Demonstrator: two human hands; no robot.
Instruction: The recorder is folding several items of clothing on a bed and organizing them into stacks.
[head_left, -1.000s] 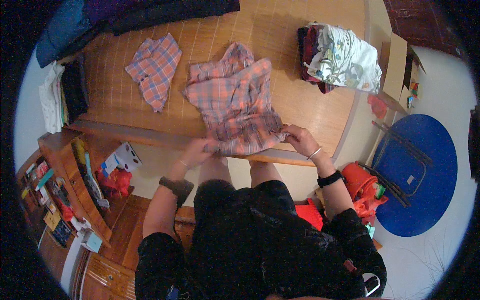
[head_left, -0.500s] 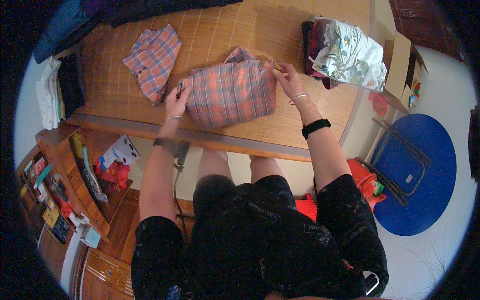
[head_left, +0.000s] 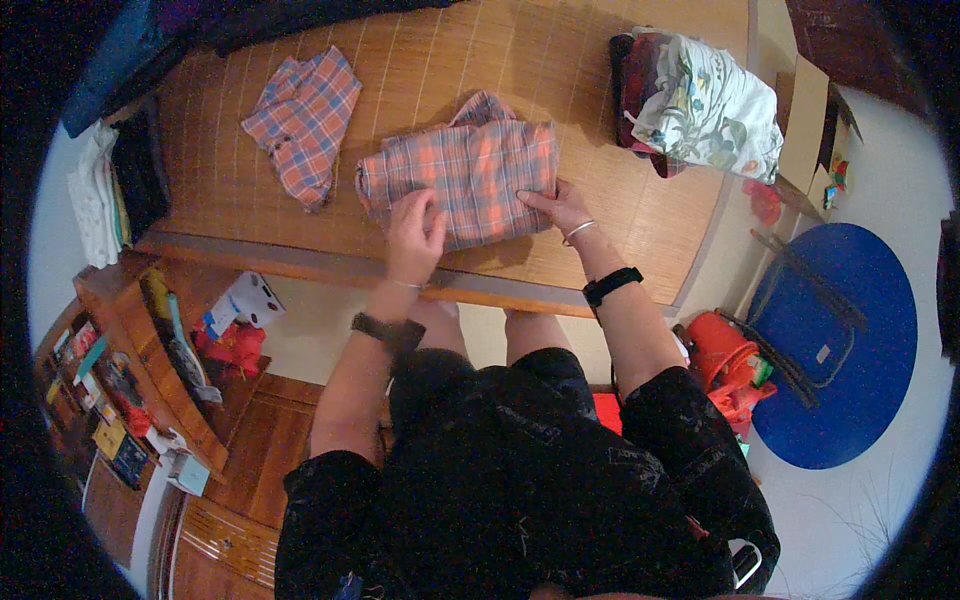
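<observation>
1. on the bamboo-slat surface (head_left: 640, 230), near its front edge, lies a folded plaid shirt (head_left: 470, 175) in red, orange and grey checks, a bit of its collar sticking out at the far side.
2. left hand (head_left: 415, 235) rests on the shirt's near left part, fingers curled and bunched over the fabric; whether they pinch a fold cannot be told.
3. right hand (head_left: 562, 208) lies flat at the shirt's right edge, fingers spread and pressing the cloth down.
4. left wrist wears a dark watch (head_left: 385, 330); right forearm carries a black band (head_left: 610, 287) and a thin bracelet (head_left: 577, 233).
5. second plaid garment (head_left: 303, 122) lies well apart to the left, loosely folded.
6. floral bundle (head_left: 715, 105) sits on dark clothes at the right end.
7. beside the bed, a blue round mat (head_left: 850, 350) on the floor.
</observation>
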